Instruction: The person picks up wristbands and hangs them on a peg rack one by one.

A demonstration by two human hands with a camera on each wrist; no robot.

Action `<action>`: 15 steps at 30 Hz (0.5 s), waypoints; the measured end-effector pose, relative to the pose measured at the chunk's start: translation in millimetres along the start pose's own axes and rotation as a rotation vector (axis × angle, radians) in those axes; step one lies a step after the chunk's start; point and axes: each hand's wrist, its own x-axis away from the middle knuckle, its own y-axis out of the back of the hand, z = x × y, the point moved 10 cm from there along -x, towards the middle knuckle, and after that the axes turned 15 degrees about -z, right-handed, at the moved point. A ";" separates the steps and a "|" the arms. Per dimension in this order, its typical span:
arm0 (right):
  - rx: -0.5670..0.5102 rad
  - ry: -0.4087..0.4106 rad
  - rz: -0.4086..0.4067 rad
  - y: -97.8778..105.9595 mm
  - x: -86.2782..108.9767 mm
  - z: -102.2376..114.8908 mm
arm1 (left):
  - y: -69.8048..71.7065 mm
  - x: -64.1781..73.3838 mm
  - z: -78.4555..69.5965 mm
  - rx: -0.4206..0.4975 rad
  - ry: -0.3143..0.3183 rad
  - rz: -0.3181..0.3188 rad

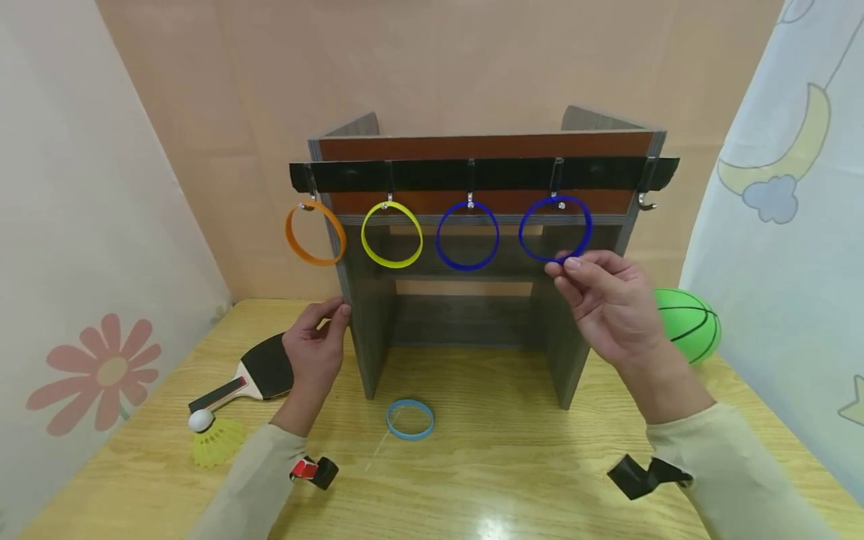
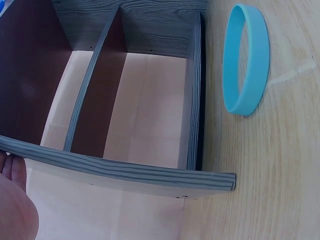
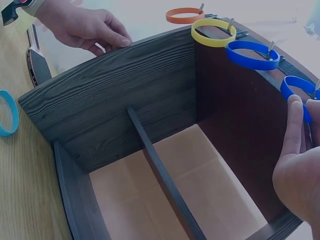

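Observation:
My right hand (image 1: pixel 617 307) pinches the lower edge of a dark blue silicone wristband (image 1: pixel 589 225) between thumb and fingers. The top of that band is at a metal hook on the black strip (image 1: pixel 432 175) across the grey wooden shelf (image 1: pixel 367 315). Farther left, a second blue wristband (image 1: pixel 466 267), a yellow wristband (image 1: pixel 394 264) and an orange wristband (image 1: pixel 317 262) hang from hooks. Low on the shelf's left side panel, my left hand (image 1: pixel 316 341) holds its edge, thumb at the front. A light blue wristband (image 2: pixel 255 65) lies flat on the table before the shelf.
At the strip's right end a hook (image 1: pixel 646 202) carries no band. Left of the shelf lie a table tennis paddle (image 1: pixel 266 367) and a shuttlecock (image 1: pixel 214 441) with yellow feathers. A green ball (image 1: pixel 688 326) sits behind my right forearm. Patterned cloth hangs on both sides.

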 end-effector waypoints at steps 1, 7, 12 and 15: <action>0.008 0.002 -0.008 1.4 -0.3 -1.3 | -0.1 0.0 0.0 0.002 0.004 0.000; 0.038 0.012 -0.029 7.4 0.1 -7.6 | -0.7 0.1 0.7 -0.010 -0.012 0.007; 0.032 0.013 0.034 10.2 4.0 -14.2 | -0.6 0.1 1.0 -0.015 -0.002 0.005; 0.047 0.015 0.065 14.4 7.9 -22.9 | -1.1 -0.2 -0.5 -0.013 0.000 0.006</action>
